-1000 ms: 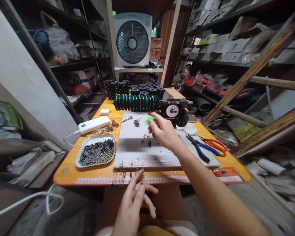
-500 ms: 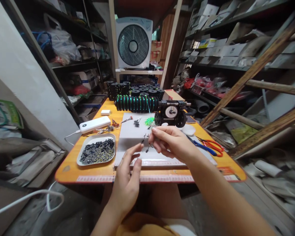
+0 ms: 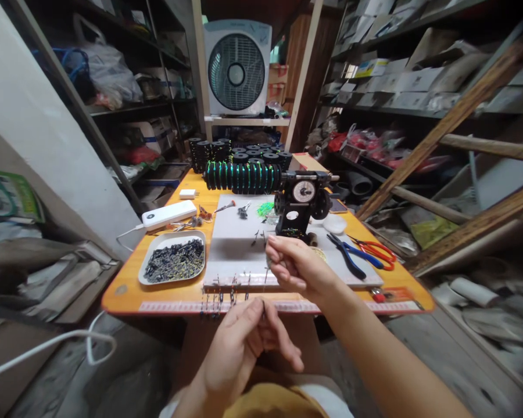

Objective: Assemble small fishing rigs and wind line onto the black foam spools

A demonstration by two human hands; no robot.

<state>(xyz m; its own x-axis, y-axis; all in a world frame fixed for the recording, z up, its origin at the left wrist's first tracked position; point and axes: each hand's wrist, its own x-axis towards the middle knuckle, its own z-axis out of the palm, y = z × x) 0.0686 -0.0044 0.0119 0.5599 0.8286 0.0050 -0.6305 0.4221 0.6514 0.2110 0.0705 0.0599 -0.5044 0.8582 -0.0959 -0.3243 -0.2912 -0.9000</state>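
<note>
A thin dark piece [image 3: 267, 274] shows between the left hand [image 3: 244, 342] and right hand [image 3: 298, 264] over the bench [image 3: 124, 299], ends hard to trace. Each thumb and forefinger meet; anything pinched is too small to tell.

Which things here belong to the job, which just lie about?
Probably in use:
small dark piece in the left hand
row of thin pieces at front of table
tray of small parts

Probably just lying about:
box fan
white power bank
wooden ladder
</note>
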